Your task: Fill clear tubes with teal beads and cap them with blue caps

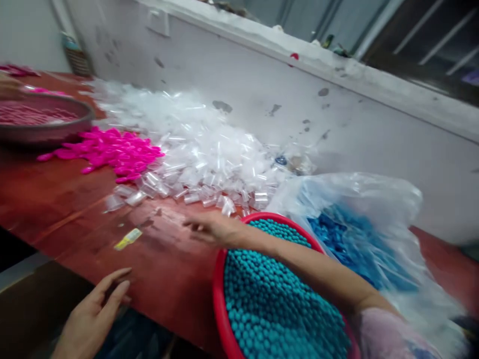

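Note:
My right arm reaches across a red basin (220, 299) filled with small round teal balls (269, 294). Beyond the rim, my right hand (213, 229) hovers over the table, its slightly blurred fingers stretched to the left, with nothing visible in them. It is near the front edge of a heap of small clear plastic cups (213, 159). My left hand (92, 316) is at the table's front edge, thumb and fingers apart, holding nothing. Between and beyond the hands, a small yellow and clear piece (128, 239) lies on the red tabletop (164, 279).
Bright pink spoon-shaped pieces (116, 152) are piled left of the cups. A brown bowl (84, 122) of pinkish balls stands at far left, with another person's hand (9, 87) above it. A clear bag (396, 199) of blue pieces (333, 234) lies right, against the wall (359, 154).

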Available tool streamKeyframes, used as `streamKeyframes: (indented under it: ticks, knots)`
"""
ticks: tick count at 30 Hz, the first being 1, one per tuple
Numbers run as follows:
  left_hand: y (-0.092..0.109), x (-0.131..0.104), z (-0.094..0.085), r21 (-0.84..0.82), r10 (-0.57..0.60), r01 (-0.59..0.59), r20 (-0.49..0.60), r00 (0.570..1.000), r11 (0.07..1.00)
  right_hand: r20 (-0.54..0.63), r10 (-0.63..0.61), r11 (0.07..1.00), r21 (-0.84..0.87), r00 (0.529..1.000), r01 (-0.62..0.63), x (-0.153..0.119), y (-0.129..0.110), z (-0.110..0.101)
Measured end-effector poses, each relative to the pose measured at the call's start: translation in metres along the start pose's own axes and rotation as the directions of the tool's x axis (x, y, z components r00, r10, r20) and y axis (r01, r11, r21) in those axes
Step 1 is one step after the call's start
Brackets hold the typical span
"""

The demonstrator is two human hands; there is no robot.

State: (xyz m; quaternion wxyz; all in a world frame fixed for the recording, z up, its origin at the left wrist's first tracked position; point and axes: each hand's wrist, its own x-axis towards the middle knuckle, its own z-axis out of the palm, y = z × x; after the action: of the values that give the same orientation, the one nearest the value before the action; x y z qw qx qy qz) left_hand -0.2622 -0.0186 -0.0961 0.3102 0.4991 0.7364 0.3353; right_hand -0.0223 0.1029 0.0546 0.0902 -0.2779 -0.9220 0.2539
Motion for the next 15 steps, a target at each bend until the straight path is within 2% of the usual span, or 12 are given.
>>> streamKeyframes:
  ticks: [2,3,4,6,7,8,9,10,12,13,14,15]
  knots:
    - [0.03,0.003,0.019,-0.24,-0.165,0.22,0.232,0.959,0.945,-0.147,0.171,0.985,0.04,0.974,-0.166,-0.051,0.016,-0.026]
    - [0.044,0.002,0.029,-0.291,-0.181,0.267,0.292,0.939,0.919,-0.188,0.234,0.972,0.027,0.954,-0.233,-0.08,0.021,-0.034]
    - [0.057,-0.002,0.039,-0.311,-0.155,0.251,0.301,0.941,0.917,-0.201,0.293,0.955,0.008,0.935,-0.297,-0.109,0.025,-0.038]
    - [0.079,-0.015,0.057,-0.266,-0.009,0.074,0.237,0.972,0.961,-0.228,0.415,0.898,-0.051,0.881,-0.436,-0.166,0.028,-0.036]
    - [0.088,-0.024,0.065,-0.205,0.104,-0.066,0.181,0.978,0.976,-0.228,0.472,0.865,-0.068,0.852,-0.497,-0.19,0.028,-0.03]
    - [0.097,-0.033,0.071,-0.125,0.235,-0.219,0.132,0.963,0.968,-0.242,0.525,0.828,-0.08,0.816,-0.556,-0.212,0.027,-0.023]
    - [0.105,-0.042,0.076,-0.042,0.379,-0.377,0.089,0.921,0.925,-0.259,0.556,0.8,-0.093,0.79,-0.593,-0.231,0.024,-0.014]
    - [0.113,-0.05,0.08,0.042,0.516,-0.519,0.072,0.854,0.854,-0.251,0.567,0.79,-0.105,0.785,-0.604,-0.246,0.019,-0.004]
    - [0.128,-0.06,0.087,0.17,0.726,-0.731,0.102,0.68,0.661,-0.172,0.522,0.83,-0.124,0.835,-0.544,-0.267,0.007,0.014]
    - [0.135,-0.061,0.092,0.215,0.785,-0.793,0.141,0.603,0.57,-0.121,0.495,0.852,-0.125,0.86,-0.508,-0.272,0.0,0.022]
    - [0.143,-0.06,0.096,0.25,0.817,-0.829,0.183,0.547,0.499,-0.074,0.466,0.874,-0.117,0.882,-0.471,-0.275,-0.006,0.029]
    - [0.15,-0.055,0.102,0.277,0.828,-0.849,0.225,0.513,0.45,-0.039,0.436,0.893,-0.106,0.899,-0.437,-0.276,-0.011,0.035]
